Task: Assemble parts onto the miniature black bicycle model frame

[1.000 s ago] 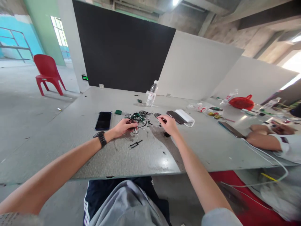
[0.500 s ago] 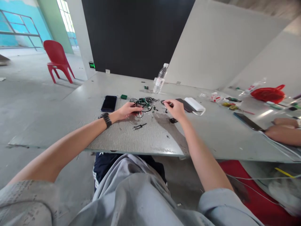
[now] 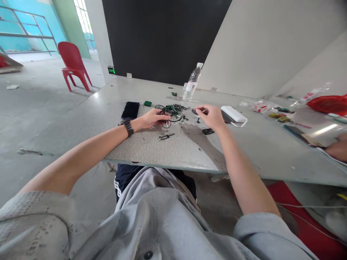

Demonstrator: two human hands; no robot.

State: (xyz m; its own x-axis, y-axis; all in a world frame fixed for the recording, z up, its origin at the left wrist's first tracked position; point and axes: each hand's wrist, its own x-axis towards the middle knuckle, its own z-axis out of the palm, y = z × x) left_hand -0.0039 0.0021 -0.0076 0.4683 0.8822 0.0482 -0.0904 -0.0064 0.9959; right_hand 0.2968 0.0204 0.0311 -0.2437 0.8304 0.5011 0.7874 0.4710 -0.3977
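A small green and black model bicycle (image 3: 171, 110) lies in parts on the grey table (image 3: 244, 151). My left hand (image 3: 152, 118), with a dark watch on the wrist, rests on the model's near side, fingers curled on a wheel. My right hand (image 3: 213, 117) is just right of it, thumb and forefinger pinched over a small dark part near a loose wheel. A black fork piece (image 3: 166, 136) and another small black part (image 3: 207, 131) lie loose on the table near my hands.
A black phone (image 3: 130, 110) and a small green block (image 3: 148, 103) lie left of the model. A water bottle (image 3: 192, 82) stands behind it, a white power bank (image 3: 233, 114) to the right. Another person's hand (image 3: 337, 150) rests far right. A red chair (image 3: 73, 68) stands back left.
The view has tilted down and drifted, so the table sits higher in frame. Both hands stay at the model bicycle; the right hand has shifted slightly toward the loose wheel.
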